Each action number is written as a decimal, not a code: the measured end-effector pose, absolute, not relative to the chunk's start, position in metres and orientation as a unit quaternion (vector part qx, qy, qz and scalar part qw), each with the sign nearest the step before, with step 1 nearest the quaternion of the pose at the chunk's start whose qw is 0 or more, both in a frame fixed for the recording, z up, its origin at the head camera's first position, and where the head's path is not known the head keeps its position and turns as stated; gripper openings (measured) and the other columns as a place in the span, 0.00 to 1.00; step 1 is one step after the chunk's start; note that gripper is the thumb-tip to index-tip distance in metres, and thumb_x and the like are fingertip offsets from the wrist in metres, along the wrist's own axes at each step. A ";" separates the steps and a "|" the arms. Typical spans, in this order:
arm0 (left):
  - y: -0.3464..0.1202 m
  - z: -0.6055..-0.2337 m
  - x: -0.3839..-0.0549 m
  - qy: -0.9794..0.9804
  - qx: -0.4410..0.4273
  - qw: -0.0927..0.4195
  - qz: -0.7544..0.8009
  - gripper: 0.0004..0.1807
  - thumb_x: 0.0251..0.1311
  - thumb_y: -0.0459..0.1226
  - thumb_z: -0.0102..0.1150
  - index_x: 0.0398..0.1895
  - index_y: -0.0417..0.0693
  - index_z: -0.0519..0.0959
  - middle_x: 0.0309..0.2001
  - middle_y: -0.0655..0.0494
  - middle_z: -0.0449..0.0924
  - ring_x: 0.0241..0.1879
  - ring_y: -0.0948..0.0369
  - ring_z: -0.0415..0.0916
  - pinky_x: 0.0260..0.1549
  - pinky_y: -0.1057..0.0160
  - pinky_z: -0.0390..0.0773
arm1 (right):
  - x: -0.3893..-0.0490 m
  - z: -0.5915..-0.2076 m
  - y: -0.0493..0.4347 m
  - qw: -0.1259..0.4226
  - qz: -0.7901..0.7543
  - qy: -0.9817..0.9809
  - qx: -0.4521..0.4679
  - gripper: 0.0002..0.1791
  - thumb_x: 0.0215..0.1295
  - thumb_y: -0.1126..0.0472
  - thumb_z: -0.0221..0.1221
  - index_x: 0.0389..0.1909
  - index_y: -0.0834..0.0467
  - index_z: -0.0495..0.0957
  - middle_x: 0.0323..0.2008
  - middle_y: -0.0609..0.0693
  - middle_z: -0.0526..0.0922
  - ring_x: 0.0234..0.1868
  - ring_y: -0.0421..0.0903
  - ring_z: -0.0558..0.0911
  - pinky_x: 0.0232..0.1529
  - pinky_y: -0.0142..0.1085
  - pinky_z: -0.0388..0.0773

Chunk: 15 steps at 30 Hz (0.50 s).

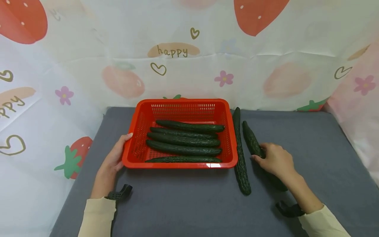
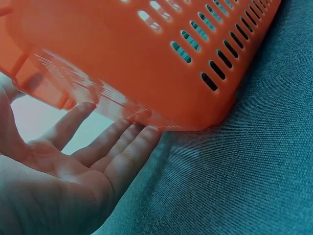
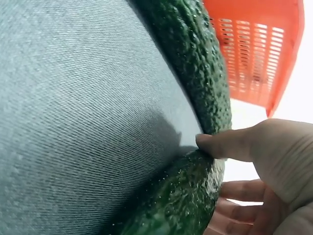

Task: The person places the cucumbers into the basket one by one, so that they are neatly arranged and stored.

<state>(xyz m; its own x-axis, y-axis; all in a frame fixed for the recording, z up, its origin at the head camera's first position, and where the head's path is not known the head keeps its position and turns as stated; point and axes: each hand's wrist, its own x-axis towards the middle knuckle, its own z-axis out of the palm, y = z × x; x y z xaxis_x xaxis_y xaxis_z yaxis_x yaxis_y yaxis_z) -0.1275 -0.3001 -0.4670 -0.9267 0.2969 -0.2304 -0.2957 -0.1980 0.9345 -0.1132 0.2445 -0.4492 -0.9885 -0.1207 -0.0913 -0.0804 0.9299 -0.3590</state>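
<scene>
A red plastic basket point(image 1: 177, 165) with slotted sides stands on the grey cloth, and several dark green cucumbers point(image 1: 183, 139) lie crosswise inside it. My left hand point(image 1: 113, 156) holds its left side, thumb at the rim; in the left wrist view the fingertips touch the outer wall point(image 2: 122, 63). On the right, my right hand point(image 1: 278, 159) grips a cucumber point(image 1: 251, 138) lying slantwise, thumb on one side and fingers on the other. Part of that cucumber is hidden under the hand. Another cucumber point(image 1: 242, 171) lies between it and the basket, close along the basket's right side.
Grey cloth point(image 1: 183, 204) covers the table. Behind it hangs a pale printed curtain point(image 1: 183, 79) with strawberries, hearts and flowers, which also runs along the left and right sides. A black wrist mount point(image 1: 119, 192) sits on the left wrist, another point(image 1: 288, 210) on the right.
</scene>
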 end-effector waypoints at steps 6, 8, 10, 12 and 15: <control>-0.299 -0.465 -0.126 0.607 -0.013 0.189 0.771 0.19 0.84 0.53 0.38 0.62 0.53 0.68 0.47 0.65 0.85 0.43 0.68 0.85 0.46 0.69 0.87 | -0.117 -0.451 0.252 0.095 -0.203 0.973 -0.049 0.35 0.69 0.46 0.67 0.64 0.70 0.77 0.41 0.65 0.88 0.33 0.54 0.85 0.25 0.45 0.78; -0.299 -0.465 -0.126 0.609 -0.015 0.188 0.771 0.19 0.84 0.53 0.38 0.62 0.53 0.68 0.47 0.65 0.84 0.44 0.68 0.84 0.46 0.69 0.86 | -0.118 -0.452 0.256 0.105 -0.215 0.970 -0.049 0.36 0.70 0.46 0.66 0.64 0.71 0.77 0.47 0.68 0.87 0.40 0.60 0.87 0.32 0.51 0.82; -0.298 -0.465 -0.127 0.611 -0.020 0.186 0.769 0.19 0.83 0.54 0.39 0.62 0.54 0.68 0.48 0.65 0.84 0.44 0.68 0.83 0.46 0.69 0.86 | -0.118 -0.453 0.260 0.113 -0.228 0.966 -0.051 0.36 0.71 0.45 0.65 0.65 0.71 0.76 0.53 0.70 0.86 0.46 0.64 0.87 0.40 0.57 0.84; -0.297 -0.465 -0.127 0.611 -0.024 0.184 0.769 0.19 0.83 0.54 0.39 0.62 0.55 0.68 0.48 0.65 0.84 0.44 0.68 0.83 0.46 0.69 0.86 | -0.118 -0.452 0.263 0.121 -0.244 0.961 -0.054 0.36 0.72 0.45 0.64 0.65 0.72 0.76 0.57 0.72 0.84 0.52 0.67 0.86 0.46 0.60 0.84; -0.296 -0.465 -0.128 0.610 -0.028 0.184 0.770 0.19 0.83 0.54 0.39 0.62 0.55 0.68 0.48 0.66 0.84 0.44 0.68 0.83 0.46 0.69 0.86 | -0.117 -0.445 0.267 0.132 -0.269 0.953 -0.054 0.37 0.74 0.45 0.63 0.67 0.73 0.73 0.58 0.74 0.83 0.54 0.68 0.85 0.48 0.59 0.84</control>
<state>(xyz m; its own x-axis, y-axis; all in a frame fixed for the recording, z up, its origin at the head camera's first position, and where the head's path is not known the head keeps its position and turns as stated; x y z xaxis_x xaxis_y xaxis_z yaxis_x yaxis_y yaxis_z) -0.1279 -0.2959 -0.4648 -0.9304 0.2495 -0.2684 -0.3186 -0.1886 0.9289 -0.1166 0.2670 -0.4450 -0.9597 -0.1730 -0.2216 -0.0313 0.8492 -0.5272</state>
